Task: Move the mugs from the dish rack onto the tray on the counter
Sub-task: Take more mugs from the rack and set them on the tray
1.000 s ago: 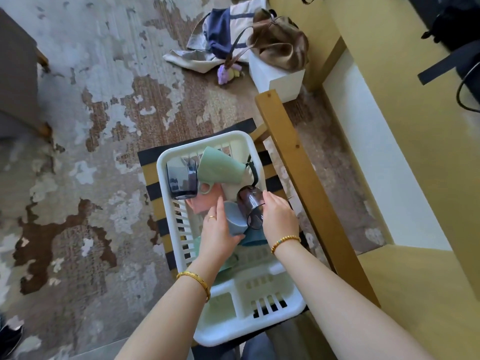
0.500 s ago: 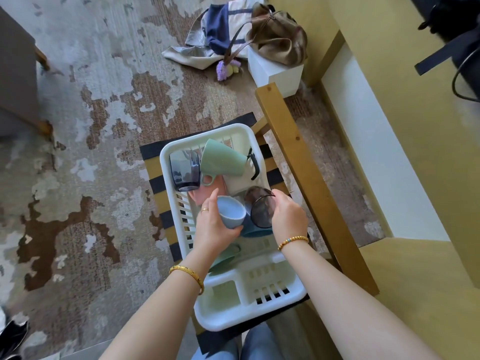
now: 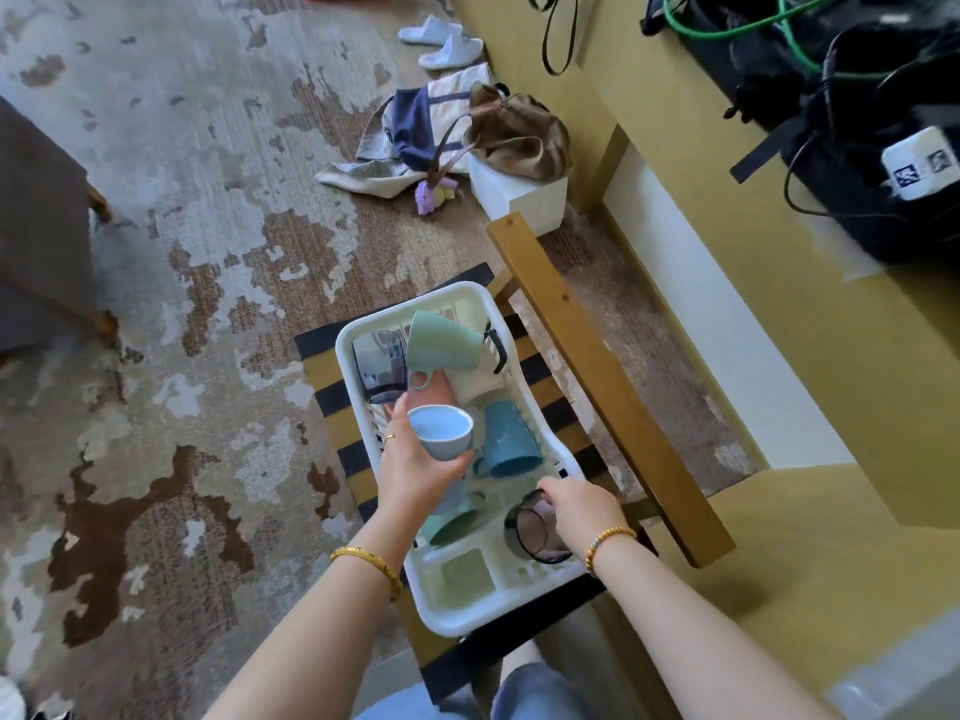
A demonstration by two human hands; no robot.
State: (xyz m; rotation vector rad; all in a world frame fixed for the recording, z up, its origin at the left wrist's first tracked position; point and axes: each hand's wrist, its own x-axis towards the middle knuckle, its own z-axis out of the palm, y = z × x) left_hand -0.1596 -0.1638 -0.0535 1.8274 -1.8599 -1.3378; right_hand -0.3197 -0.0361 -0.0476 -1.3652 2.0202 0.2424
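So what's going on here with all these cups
A person is unloading mugs from a white dish rack that sits on a striped chair seat. The left hand holds a light blue mug above the rack, opening up. The right hand grips a dark glass mug over the rack's near end. Several mugs remain in the rack, among them a green mug and a teal mug. No tray is in view.
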